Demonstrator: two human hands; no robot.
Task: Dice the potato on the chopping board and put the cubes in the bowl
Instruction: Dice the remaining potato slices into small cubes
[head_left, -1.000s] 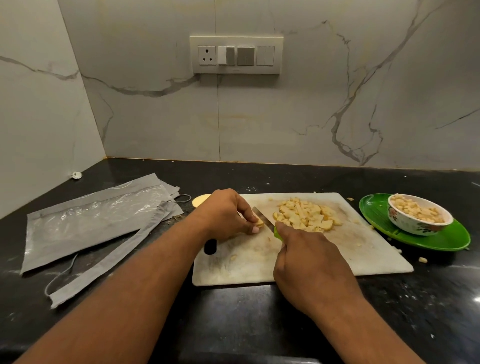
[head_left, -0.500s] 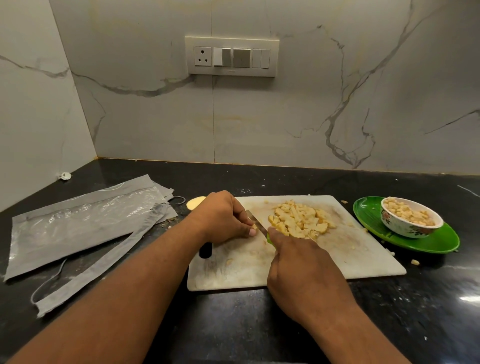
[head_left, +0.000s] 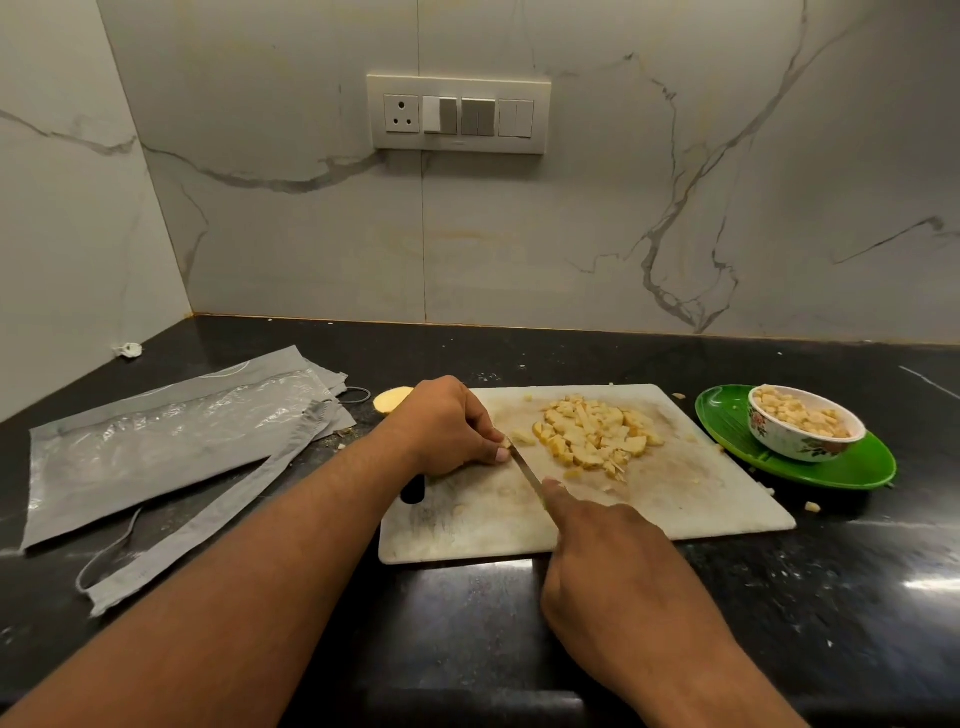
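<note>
A white chopping board (head_left: 701, 499) lies on the black counter with a heap of yellow potato cubes (head_left: 592, 434) on its far half. My left hand (head_left: 449, 428) curls over a small potato piece (head_left: 505, 442) at the board's left side, almost wholly hiding it. My right hand (head_left: 602, 561) grips the knife handle, index finger stretched along the blade's back. The knife blade (head_left: 525, 469) runs diagonally, its tip against the left fingertips. A floral bowl (head_left: 802, 448) holding cubes stands on a green plate (head_left: 852, 467) to the right of the board.
A potato slice (head_left: 390, 399) lies just left of the board's far corner. Grey plastic bags (head_left: 156, 441) spread over the left counter. Stray cubes (head_left: 812, 506) lie right of the board. Marble walls close the back and left; a switch panel (head_left: 458, 114) hangs on the back wall.
My right hand has drawn back toward me, showing more of the blade. The piece under my left fingers looks smaller. The camera view has shifted a little.
</note>
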